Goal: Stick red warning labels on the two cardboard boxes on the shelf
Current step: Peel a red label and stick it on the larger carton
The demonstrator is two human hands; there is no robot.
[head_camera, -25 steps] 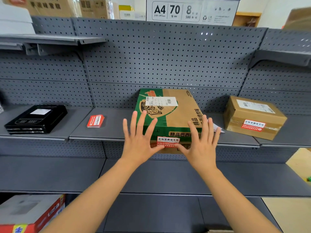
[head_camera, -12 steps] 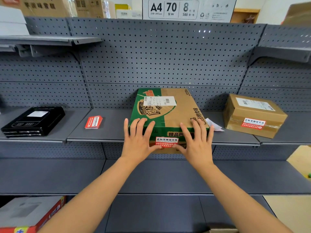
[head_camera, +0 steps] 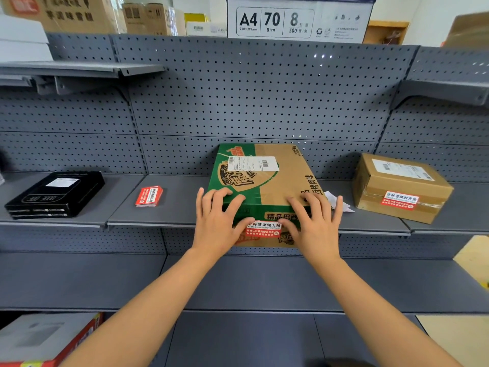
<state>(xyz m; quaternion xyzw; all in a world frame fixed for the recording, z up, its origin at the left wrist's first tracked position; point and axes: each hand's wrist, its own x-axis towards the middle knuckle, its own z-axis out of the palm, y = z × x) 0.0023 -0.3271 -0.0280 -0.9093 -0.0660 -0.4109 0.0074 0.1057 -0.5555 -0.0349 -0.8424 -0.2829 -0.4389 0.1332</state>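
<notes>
A green and brown cardboard box (head_camera: pixel 275 181) lies on the middle shelf (head_camera: pixel 172 215), its front end hanging over the shelf edge. A red warning label (head_camera: pixel 263 229) is stuck on its front face. My left hand (head_camera: pixel 217 221) and my right hand (head_camera: pixel 315 223) lie on the box's front edge, fingers spread on top and thumbs on the front face at either side of the label. A smaller brown cardboard box (head_camera: pixel 402 186) at the right carries its own red label (head_camera: pixel 399 200).
A stack of red labels (head_camera: pixel 149 196) lies on the shelf left of the big box. Farther left sits a black flat box (head_camera: pixel 55 193). White backing paper (head_camera: pixel 334 203) lies between the two cartons. Lower shelves and a pegboard back wall surround the spot.
Both hands came down from hovering with spread fingers in front of the box and now lie on its front top edge, thumbs beside the label.
</notes>
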